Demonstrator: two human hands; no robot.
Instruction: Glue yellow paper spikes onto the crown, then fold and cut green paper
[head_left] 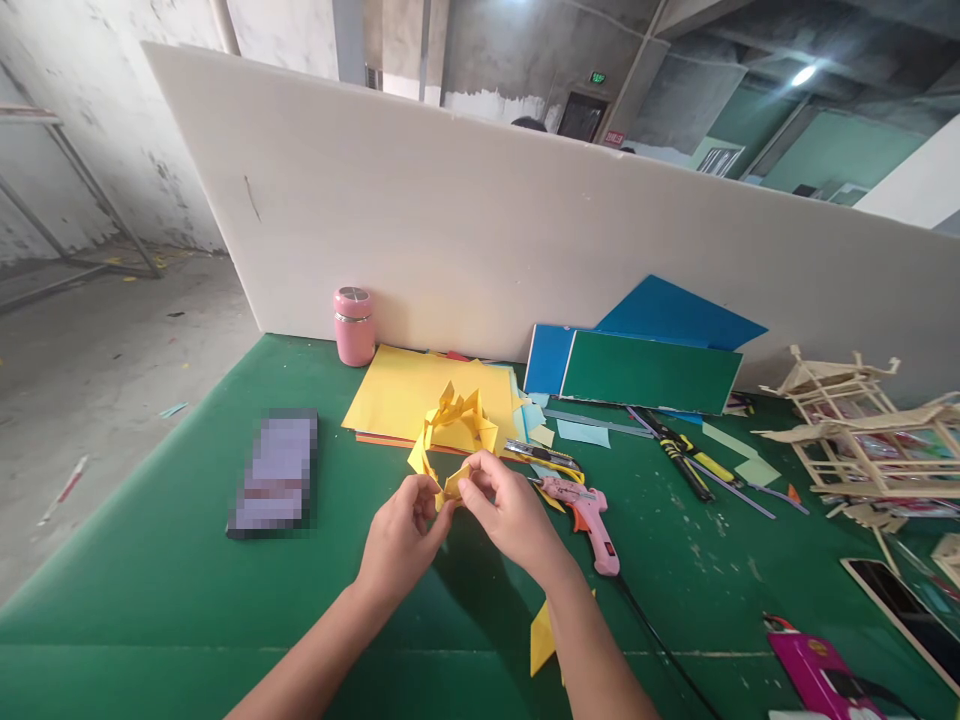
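Both hands meet at the near end of a chain of folded yellow paper pieces [480,432], which curves like an open ring above the green table. My left hand [405,525] pinches the chain's left end between thumb and fingers. A folded yellow piece [454,485] is held by my right hand [506,505], against that same end; whether the two are joined cannot be made out. Just right of my right hand lies a pink hot glue gun [589,515]. Another yellow folded piece [541,640] rests under my right forearm.
Yellow paper sheets [390,390] lie behind the chain, with a pink flask [354,327] at their left. A utility knife [544,455], pliers [679,460] and paper scraps are to the right. A wooden stick model [870,440] stands far right. A pale board [420,210] closes the back.
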